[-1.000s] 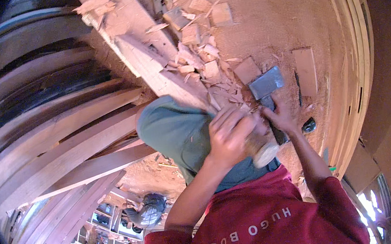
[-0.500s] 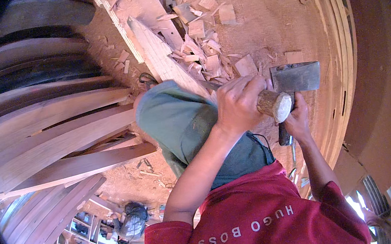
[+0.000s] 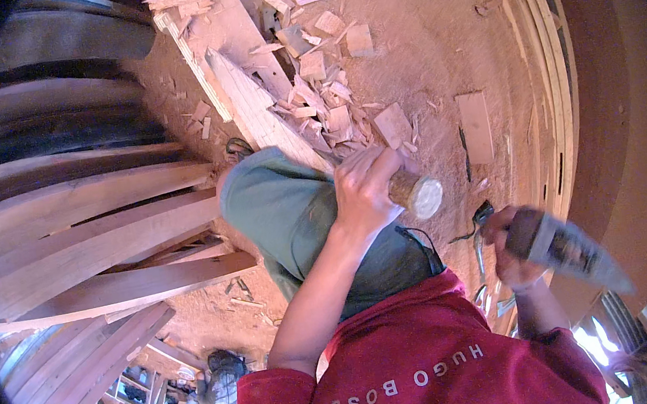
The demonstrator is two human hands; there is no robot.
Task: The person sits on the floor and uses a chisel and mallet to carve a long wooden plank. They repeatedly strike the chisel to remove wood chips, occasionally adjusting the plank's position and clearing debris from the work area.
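My left hand [image 3: 364, 191] is closed round a round piece of wood [image 3: 424, 197], whose pale end faces up; its lower part is hidden. Off to the right, my right hand [image 3: 511, 248] grips a hatchet [image 3: 556, 243] by its dark handle. The hatchet is raised clear of the wood, its broad grey blade turned to the lower right and smeared by motion. Just beyond my left hand lies a long pale timber [image 3: 252, 102], with a heap of wood chips [image 3: 332, 105] along its right side.
Stacked curved planks [image 3: 95, 228] fill the left side. A flat wood block [image 3: 476, 129] lies on the dusty ground ahead of my right hand. Long boards [image 3: 547, 97] line the right edge. A dark bundle [image 3: 226, 377] sits at the lower left.
My right hand has swung the hatchet down and to the right, away from the round wood. My left hand, still holding that wood, has shifted slightly left and nearer.
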